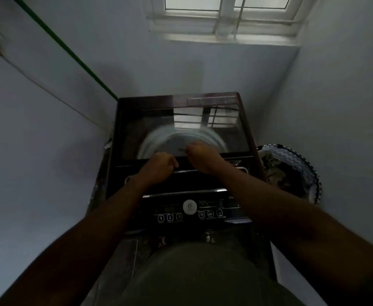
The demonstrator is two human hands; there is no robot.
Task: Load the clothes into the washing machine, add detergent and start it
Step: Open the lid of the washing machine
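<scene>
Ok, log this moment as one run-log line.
lid: closed | left hand: curled at lid's front edge | right hand: curled there too | laundry basket: clothes inside, right of washer

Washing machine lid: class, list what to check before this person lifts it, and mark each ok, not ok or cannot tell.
1. Lid closed: ok.
2. Left hand at the lid's front edge: ok.
3. Right hand at the lid's front edge: ok.
4. Fingers hooked under the edge: cannot tell.
5. Laundry basket with clothes beside the machine: ok.
6. Detergent in sight: not ok.
</scene>
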